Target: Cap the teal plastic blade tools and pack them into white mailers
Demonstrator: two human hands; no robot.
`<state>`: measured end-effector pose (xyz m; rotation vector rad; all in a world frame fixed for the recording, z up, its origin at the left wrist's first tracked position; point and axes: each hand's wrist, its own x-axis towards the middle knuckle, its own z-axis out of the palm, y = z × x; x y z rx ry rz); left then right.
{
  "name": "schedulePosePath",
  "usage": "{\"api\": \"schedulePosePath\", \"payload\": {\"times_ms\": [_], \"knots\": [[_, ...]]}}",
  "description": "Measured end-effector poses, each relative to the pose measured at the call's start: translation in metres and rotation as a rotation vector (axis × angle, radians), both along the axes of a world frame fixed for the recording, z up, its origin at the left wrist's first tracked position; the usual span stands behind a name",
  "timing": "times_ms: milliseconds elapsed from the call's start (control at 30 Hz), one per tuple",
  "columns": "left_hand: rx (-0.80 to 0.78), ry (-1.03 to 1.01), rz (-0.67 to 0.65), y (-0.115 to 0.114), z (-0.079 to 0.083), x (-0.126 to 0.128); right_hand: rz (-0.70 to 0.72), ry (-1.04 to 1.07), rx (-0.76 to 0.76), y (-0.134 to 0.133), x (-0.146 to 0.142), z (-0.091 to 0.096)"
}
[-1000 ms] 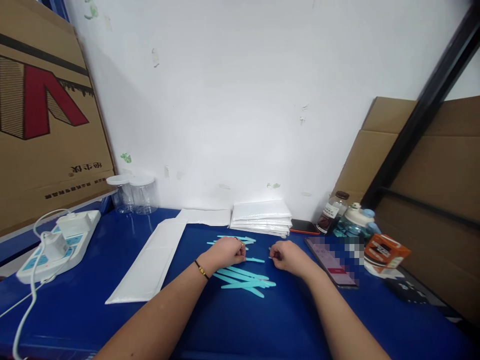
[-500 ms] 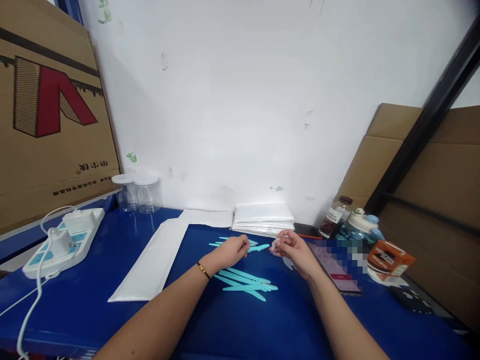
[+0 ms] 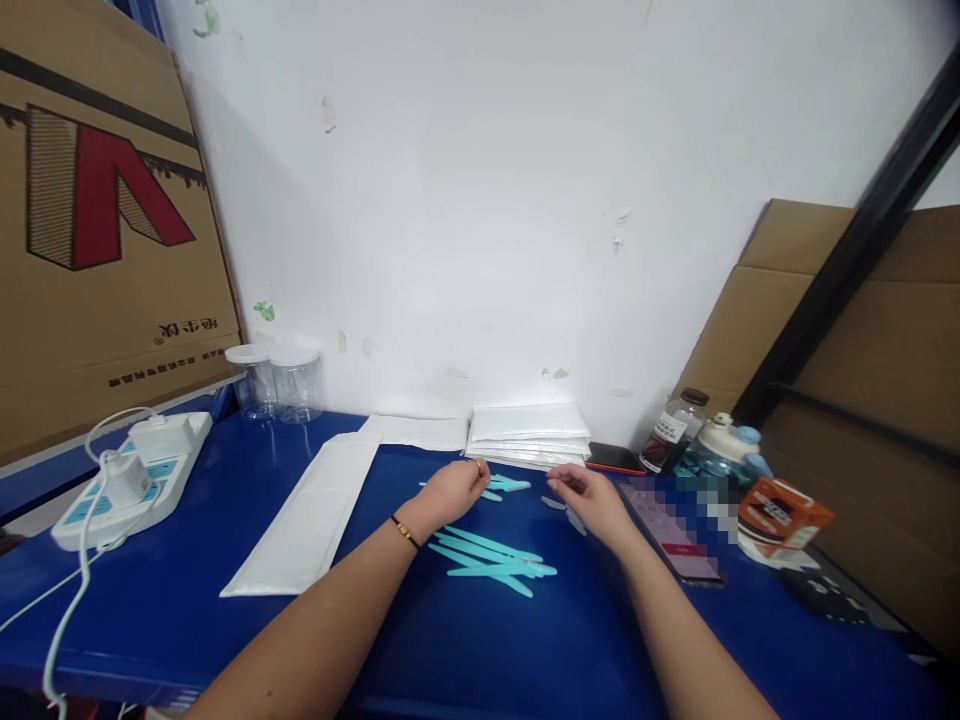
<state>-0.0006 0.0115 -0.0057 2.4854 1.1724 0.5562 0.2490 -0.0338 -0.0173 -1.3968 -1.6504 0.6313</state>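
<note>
My left hand [image 3: 456,492] has its fingers curled together beside the far group of slim, flat teal sticks [image 3: 511,483]. Whether it pinches one of them is hidden. To the right, my right hand [image 3: 596,505] hovers with thumb and forefinger slightly apart, holding nothing visible. Just below its fingertips lie a small translucent piece [image 3: 553,503] and a second translucent piece [image 3: 576,521], partly beside the palm. Closer to me, several more teal sticks [image 3: 491,553] lie crossed in a loose pile on the blue table [image 3: 585,640].
White padded envelopes [image 3: 304,515] lie at left, with a stack of them [image 3: 529,425] by the wall. A phone [image 3: 671,530], a bottle [image 3: 675,432], a teal jug [image 3: 720,450] and an orange box [image 3: 784,512] stand right. A power strip [image 3: 139,485] and clear jars [image 3: 295,388] are left.
My right hand has let go of a translucent piece, now on the table. A teal stick near my left fingers has shifted back and left to the far group. My left hand moved slightly left.
</note>
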Motion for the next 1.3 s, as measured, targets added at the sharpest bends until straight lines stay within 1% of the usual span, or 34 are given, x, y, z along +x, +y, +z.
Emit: {"api": "schedulePosePath", "payload": {"times_ms": [67,100,167,233,267,300,400,433,467,567,633,700,767,833,967,1100,1300], "knots": [[0.062,0.067,0.081,0.007,-0.001,-0.005,-0.1,-0.277,0.067,0.002,0.011,-0.002],[0.088,0.089,0.11,0.01,-0.002,-0.008,-0.117,-0.393,0.07,0.003,0.015,-0.003],[0.142,0.096,0.16,0.012,-0.002,-0.01,-0.112,-0.558,0.043,0.003,0.017,-0.005],[0.174,0.061,0.159,0.01,-0.001,-0.01,-0.107,-0.657,0.0,0.004,0.015,-0.007],[0.159,0.043,0.118,0.007,0.0,-0.009,-0.103,-0.683,-0.02,0.004,0.012,-0.008],[0.116,0.035,0.048,0.003,0.001,-0.007,-0.098,-0.696,-0.039,0.004,0.01,-0.009],[-0.076,0.071,-0.216,-0.01,0.006,-0.003,-0.089,-0.691,-0.075,0.005,0.005,-0.01],[-0.128,0.092,-0.271,-0.013,0.007,-0.002,-0.084,-0.686,-0.079,0.005,0.005,-0.01],[-0.167,0.114,-0.299,-0.016,0.007,0.0,-0.077,-0.68,-0.078,0.005,0.005,-0.011],[-0.216,0.163,-0.276,-0.017,0.006,0.002,-0.044,-0.584,-0.05,0.005,0.006,-0.011],[-0.183,0.168,-0.234,-0.014,0.003,0.003,-0.01,-0.419,-0.047,0.005,0.006,-0.011],[-0.129,0.14,-0.181,-0.009,0.0,0.003,0.049,-0.224,-0.083,0.004,0.006,-0.009],[-0.117,0.101,-0.134,-0.005,-0.002,0.003,0.109,-0.093,-0.126,0.003,0.005,-0.006],[-0.143,0.063,-0.121,-0.003,-0.003,0.002,0.135,-0.027,-0.136,0.0,0.003,-0.001],[-0.175,0.03,-0.113,-0.003,-0.003,0.0,0.119,0.097,-0.142,-0.004,0.0,0.005],[-0.145,0.013,-0.111,-0.003,-0.003,0.0,0.161,0.273,-0.223,-0.005,0.0,0.004],[-0.14,0.016,-0.116,-0.005,0.0,0.003,0.144,0.335,-0.239,-0.005,-0.01,0.002]]}}
